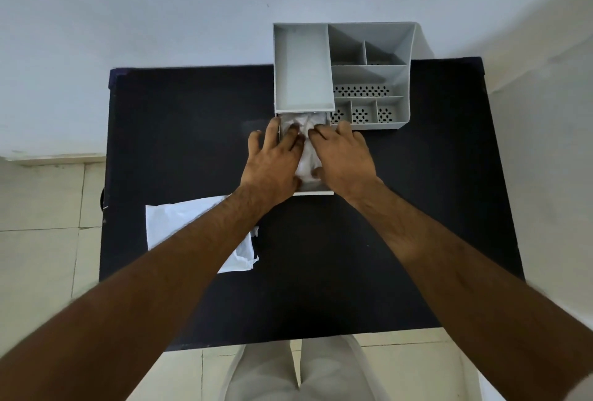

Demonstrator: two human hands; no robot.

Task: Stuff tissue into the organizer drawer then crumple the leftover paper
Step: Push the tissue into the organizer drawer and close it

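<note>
White tissue (306,156) under our spread-open left hand (272,163) and right hand (345,156) may tear if we press too hard into the drawer (316,191).

Soft, even light — edges warped

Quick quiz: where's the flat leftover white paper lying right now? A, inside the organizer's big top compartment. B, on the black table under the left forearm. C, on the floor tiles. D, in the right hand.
B: the leftover paper lies flat on the black table, partly covered by the left forearm, while both hands press tissue into the drawer.
</note>
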